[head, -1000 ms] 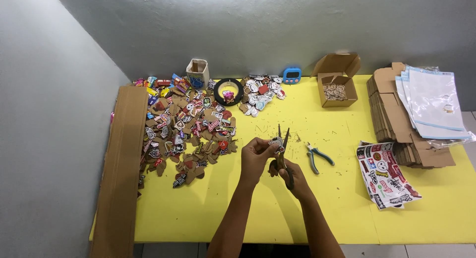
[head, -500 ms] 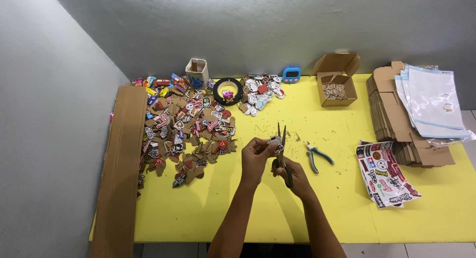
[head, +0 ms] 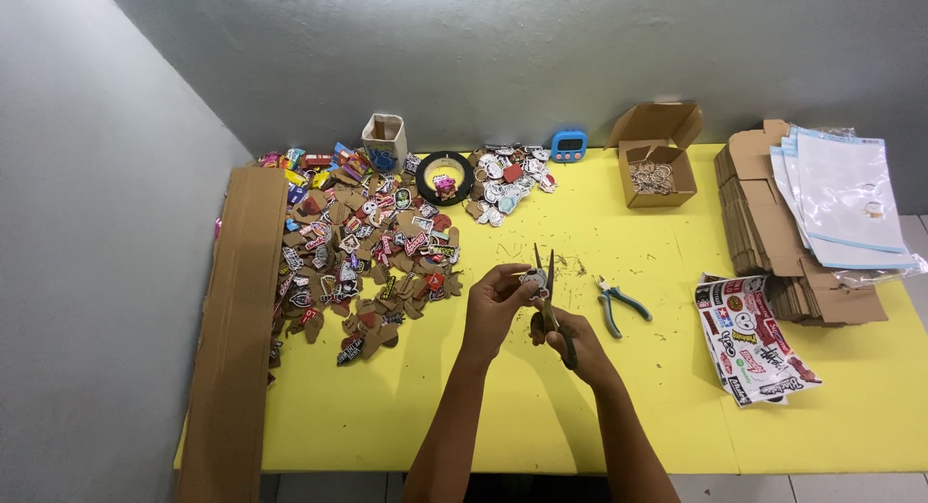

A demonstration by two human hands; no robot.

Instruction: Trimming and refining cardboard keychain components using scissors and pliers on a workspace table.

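Right now we have both hands working together over the middle of the yellow table (head: 406, 426); our right hand (head: 565, 337) is wrapped tight around the handles of a pair of pliers (head: 547, 292), whose two thin tips stand apart and point up and away from us; our left hand (head: 495, 300) pinches a small printed tag (head: 533, 282) between thumb and fingertips, holding it right against the tool, just below the tips — whether the metal grips the tag we cannot tell. Just to the right, a second pair of pliers with blue-green handles (head: 621, 304) lies flat on the table, untouched; further right sits a sheet of stickers (head: 756, 341), beside a stack of flat cardboard (head: 785, 261) topped with white bags (head: 846, 205). To the left spreads a heap of brown cut-out tags (head: 362, 261) — beyond it a black tape roll (head: 445, 177); an open cardboard box (head: 659, 155) holds small rings.
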